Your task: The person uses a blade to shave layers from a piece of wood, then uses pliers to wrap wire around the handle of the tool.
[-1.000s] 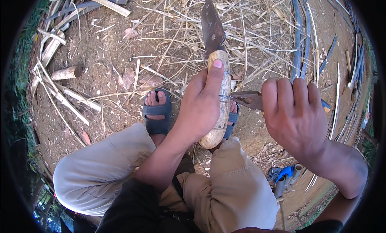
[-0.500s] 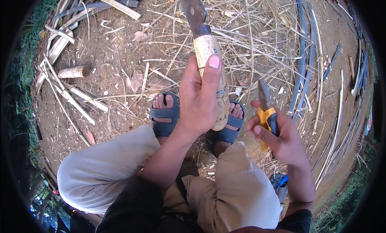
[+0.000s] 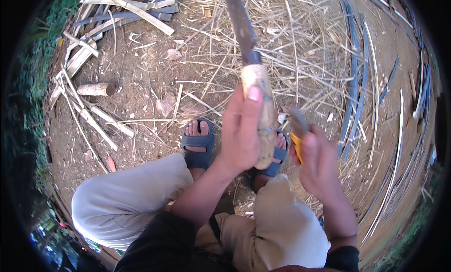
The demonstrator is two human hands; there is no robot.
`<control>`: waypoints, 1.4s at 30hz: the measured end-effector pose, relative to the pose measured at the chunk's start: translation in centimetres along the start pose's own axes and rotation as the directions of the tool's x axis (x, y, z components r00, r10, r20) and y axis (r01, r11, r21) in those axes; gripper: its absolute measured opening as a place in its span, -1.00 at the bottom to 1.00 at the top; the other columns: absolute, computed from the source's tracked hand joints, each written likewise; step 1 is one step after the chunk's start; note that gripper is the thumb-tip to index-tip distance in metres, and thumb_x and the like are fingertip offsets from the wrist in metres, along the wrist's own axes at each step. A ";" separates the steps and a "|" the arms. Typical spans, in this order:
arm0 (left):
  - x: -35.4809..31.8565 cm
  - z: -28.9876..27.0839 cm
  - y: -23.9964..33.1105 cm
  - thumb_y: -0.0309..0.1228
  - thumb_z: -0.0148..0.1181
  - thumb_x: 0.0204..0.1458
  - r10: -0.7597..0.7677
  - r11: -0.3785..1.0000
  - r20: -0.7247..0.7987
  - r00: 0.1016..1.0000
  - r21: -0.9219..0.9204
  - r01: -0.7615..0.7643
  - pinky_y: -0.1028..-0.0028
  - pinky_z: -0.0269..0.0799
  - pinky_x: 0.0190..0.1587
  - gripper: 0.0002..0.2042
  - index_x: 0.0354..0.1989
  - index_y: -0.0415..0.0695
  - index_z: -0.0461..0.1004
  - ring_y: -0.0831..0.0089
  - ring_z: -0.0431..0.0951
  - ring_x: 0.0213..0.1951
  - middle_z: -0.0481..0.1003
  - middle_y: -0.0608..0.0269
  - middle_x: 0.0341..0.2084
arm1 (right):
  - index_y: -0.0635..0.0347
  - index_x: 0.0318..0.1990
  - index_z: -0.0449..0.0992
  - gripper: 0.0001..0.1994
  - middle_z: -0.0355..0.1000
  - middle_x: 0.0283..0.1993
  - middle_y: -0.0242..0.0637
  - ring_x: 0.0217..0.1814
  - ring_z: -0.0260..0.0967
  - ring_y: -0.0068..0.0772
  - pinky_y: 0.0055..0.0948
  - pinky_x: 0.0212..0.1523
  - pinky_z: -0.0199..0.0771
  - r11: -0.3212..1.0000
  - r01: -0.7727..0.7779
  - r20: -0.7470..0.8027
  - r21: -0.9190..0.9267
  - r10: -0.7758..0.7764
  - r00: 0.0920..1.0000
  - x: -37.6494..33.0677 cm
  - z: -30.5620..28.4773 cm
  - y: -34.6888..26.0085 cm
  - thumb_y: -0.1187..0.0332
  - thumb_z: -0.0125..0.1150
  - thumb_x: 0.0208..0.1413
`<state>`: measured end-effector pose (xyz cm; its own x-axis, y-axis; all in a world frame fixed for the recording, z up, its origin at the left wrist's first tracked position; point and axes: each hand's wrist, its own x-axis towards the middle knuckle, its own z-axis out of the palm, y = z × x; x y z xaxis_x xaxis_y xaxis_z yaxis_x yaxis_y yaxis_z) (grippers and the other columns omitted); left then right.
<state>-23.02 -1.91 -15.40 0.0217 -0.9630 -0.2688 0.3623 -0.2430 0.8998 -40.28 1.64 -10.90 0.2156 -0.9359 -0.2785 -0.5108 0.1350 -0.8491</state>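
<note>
My left hand (image 3: 240,136) is closed round the pale wooden handle of a large knife (image 3: 265,145), thumb lying along the wood. The dark blade points up and away, and its tip runs out at the top edge. A thin band, apparently wire, circles the handle below my thumb. To the right of the handle's lower end, my right hand (image 3: 319,164) grips pliers (image 3: 296,139) with yellow-and-black handles. Their dark jaws point toward the knife handle and are blurred by motion, apart from it. Whether the jaws are parted I cannot make out.
Split strips (image 3: 136,11) are piled at the far left, near a short cut log (image 3: 96,89). Thin shavings (image 3: 300,51) litter the dirt ahead. Long bluish strips (image 3: 353,84) lie to the right. My sandalled feet (image 3: 197,143) are below the knife.
My right hand has turned the pliers and brought them up and left, closer to the knife handle. My left hand and the knife have shifted slightly down and right in the picture.
</note>
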 end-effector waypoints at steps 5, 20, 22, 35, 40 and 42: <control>-0.3 0.7 1.0 0.09 -0.34 0.34 -0.089 0.993 0.015 0.996 -0.071 0.090 0.47 0.39 -0.61 -0.44 -0.09 -0.25 0.30 0.44 0.41 -0.70 0.41 0.14 -0.60 | 0.38 -0.16 0.42 -0.50 0.50 -0.47 -0.19 -0.50 0.50 -0.35 -0.37 -0.41 0.53 0.987 0.147 -0.069 -0.057 -0.151 0.986 0.7 0.5 0.7 -0.02 -0.06 0.35; -0.6 0.1 0.7 0.07 -0.31 0.34 -0.043 0.999 0.033 0.999 0.009 0.042 0.49 0.38 -0.64 -0.46 -0.12 -0.25 0.33 0.44 0.43 -0.71 0.41 0.16 -0.61 | 0.34 -0.21 0.47 -0.48 0.43 -0.56 -0.21 -0.52 0.53 -0.26 -0.32 -0.49 0.50 0.929 0.371 -0.194 0.010 -0.362 0.912 0.8 0.5 2.5 -0.07 0.02 0.29; -0.6 0.6 1.2 0.08 -0.31 0.33 -0.080 0.997 0.032 0.996 -0.016 0.081 0.48 0.38 -0.64 -0.45 -0.11 -0.25 0.33 0.44 0.43 -0.71 0.42 0.16 -0.61 | 0.35 -0.22 0.49 -0.50 0.45 -0.53 -0.19 -0.50 0.54 -0.24 -0.33 -0.46 0.52 0.941 0.216 0.069 -0.259 -0.205 0.976 1.3 0.4 1.3 -0.03 -0.01 0.32; -0.6 0.1 1.0 0.08 -0.14 0.25 -0.092 0.988 0.161 0.983 -0.108 0.110 0.48 0.40 -0.64 -0.47 -0.09 -0.26 0.28 0.43 0.42 -0.71 0.39 0.12 -0.60 | 0.32 -0.27 0.44 -0.47 0.46 -0.47 -0.07 -0.49 0.49 -0.14 -0.28 -0.46 0.41 0.972 0.145 -0.193 0.183 -0.109 0.975 -0.4 -0.3 6.4 -0.06 -0.16 0.38; 0.3 -2.1 0.6 -0.33 0.14 0.10 -0.092 0.927 0.361 0.928 -0.309 0.212 0.49 0.43 -0.59 -0.63 -0.01 -0.28 0.26 0.47 0.46 -0.63 0.42 0.17 -0.49 | 0.33 -0.25 0.43 -0.55 0.48 -0.36 0.05 -0.30 0.49 0.12 -0.12 -0.30 0.43 0.790 -0.453 -0.286 -0.414 0.359 0.888 -2.2 1.7 13.5 0.02 -0.06 0.36; 0.2 -1.6 0.4 -0.56 0.21 -0.04 -0.120 0.895 0.382 0.916 -0.358 0.266 0.50 0.45 -0.52 -0.59 0.01 -0.28 0.26 0.49 0.50 -0.59 0.44 0.19 -0.42 | 0.34 -0.15 0.39 -0.62 0.46 -0.26 0.14 -0.19 0.44 0.24 0.00 -0.23 0.40 0.719 -0.437 -0.334 -0.540 0.293 0.896 -6.2 3.6 20.9 0.09 0.03 0.32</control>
<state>-21.39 -2.04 -15.60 -0.3796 -0.8979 -0.2228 0.6637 -0.4321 0.6105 -49.32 11.39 -28.54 -0.2348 -0.9077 -0.3479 -0.9112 0.3301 -0.2464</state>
